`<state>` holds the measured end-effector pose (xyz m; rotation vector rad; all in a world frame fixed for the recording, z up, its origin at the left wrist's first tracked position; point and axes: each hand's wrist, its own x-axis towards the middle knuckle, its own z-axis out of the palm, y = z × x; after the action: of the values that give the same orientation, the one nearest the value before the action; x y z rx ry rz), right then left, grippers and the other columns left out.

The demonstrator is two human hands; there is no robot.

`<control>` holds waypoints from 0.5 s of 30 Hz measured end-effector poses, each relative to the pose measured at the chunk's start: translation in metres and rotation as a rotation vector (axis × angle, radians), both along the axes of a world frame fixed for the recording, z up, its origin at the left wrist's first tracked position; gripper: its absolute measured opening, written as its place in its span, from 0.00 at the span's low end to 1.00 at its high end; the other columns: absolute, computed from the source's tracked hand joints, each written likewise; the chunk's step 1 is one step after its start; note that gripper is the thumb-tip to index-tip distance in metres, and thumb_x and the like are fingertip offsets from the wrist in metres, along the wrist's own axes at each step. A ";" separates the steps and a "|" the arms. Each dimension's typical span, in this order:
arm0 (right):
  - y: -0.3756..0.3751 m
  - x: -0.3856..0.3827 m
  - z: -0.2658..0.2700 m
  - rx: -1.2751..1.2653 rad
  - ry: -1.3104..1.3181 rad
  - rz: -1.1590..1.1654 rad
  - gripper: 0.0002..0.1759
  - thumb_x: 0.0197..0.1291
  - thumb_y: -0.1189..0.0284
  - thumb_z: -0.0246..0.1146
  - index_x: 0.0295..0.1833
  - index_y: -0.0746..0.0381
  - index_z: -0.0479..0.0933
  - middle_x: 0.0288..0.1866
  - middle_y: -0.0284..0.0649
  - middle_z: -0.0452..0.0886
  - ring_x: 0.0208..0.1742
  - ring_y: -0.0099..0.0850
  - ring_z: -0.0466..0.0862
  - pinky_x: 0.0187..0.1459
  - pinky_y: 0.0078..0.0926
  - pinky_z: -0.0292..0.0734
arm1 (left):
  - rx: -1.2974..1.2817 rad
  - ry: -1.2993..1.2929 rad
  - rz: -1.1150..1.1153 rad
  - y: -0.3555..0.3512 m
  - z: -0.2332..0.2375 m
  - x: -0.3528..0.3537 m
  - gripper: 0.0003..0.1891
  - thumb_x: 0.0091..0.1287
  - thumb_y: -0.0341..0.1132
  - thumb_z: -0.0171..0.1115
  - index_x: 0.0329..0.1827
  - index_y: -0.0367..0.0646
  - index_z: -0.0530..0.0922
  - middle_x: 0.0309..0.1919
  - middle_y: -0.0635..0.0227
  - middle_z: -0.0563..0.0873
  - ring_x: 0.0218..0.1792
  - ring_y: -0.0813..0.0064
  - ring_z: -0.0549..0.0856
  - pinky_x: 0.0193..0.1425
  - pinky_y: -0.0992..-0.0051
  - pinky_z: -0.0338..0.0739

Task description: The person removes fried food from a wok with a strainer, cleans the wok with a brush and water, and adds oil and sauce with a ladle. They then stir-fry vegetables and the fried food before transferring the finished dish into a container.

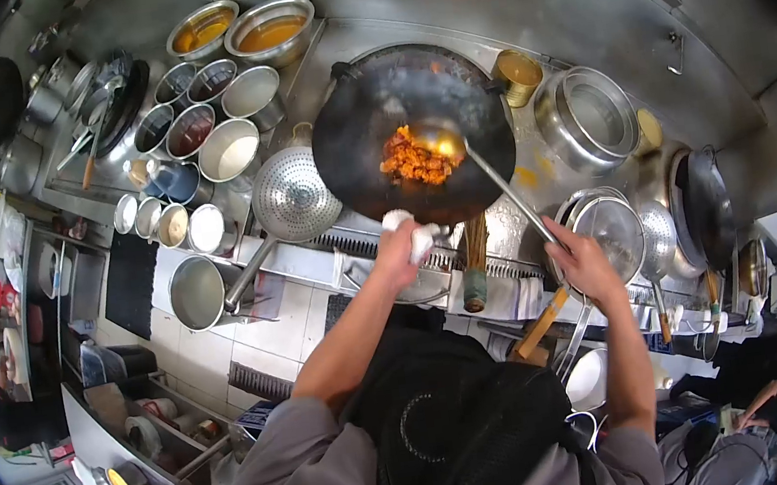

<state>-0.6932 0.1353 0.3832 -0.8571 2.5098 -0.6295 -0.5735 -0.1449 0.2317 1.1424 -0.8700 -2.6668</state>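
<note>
A large dark wok (353,155) sits on the stove, with reddish-orange pieces of food (416,163) in its middle. At its near rim my left hand (396,259) is closed around a white cloth (423,240); the wok edge under the cloth is hidden. My right hand (586,267) grips the long metal handle of a ladle (510,191). The ladle's bowl is inside the wok, beside the food on its right. A perforated strainer (294,196) lies left of the wok, its handle pointing toward me.
Metal pots of sauces (229,151) and two bowls of orange liquid (273,34) stand at left. A bamboo brush (476,266) lies near the front edge. Nested steel basins (586,116) and wire strainers (609,233) are at right. A person (756,391) is at lower right.
</note>
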 end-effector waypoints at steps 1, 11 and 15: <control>0.009 0.001 0.023 -0.005 -0.064 0.046 0.26 0.69 0.66 0.61 0.71 0.58 0.71 0.51 0.56 0.84 0.46 0.46 0.86 0.51 0.39 0.78 | 0.025 0.019 -0.031 0.003 0.028 0.015 0.08 0.68 0.33 0.55 0.47 0.42 0.73 0.34 0.60 0.82 0.29 0.66 0.84 0.26 0.72 0.79; -0.017 0.001 -0.032 0.027 0.024 0.070 0.23 0.69 0.68 0.59 0.69 0.54 0.73 0.47 0.57 0.84 0.45 0.54 0.84 0.48 0.44 0.77 | -0.063 0.091 -0.051 0.020 -0.009 0.010 0.10 0.70 0.36 0.56 0.48 0.42 0.72 0.38 0.59 0.83 0.33 0.65 0.85 0.26 0.72 0.77; -0.026 0.023 -0.054 -0.053 0.183 0.004 0.24 0.69 0.67 0.59 0.70 0.52 0.73 0.42 0.60 0.83 0.43 0.56 0.83 0.45 0.49 0.76 | -0.192 0.059 -0.163 0.029 -0.073 0.067 0.17 0.68 0.35 0.58 0.57 0.43 0.69 0.44 0.59 0.83 0.35 0.67 0.85 0.26 0.72 0.78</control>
<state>-0.6700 0.1092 0.3290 -0.9787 2.6636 -0.6459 -0.5070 -0.1161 0.1591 0.9837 -1.2264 -2.6532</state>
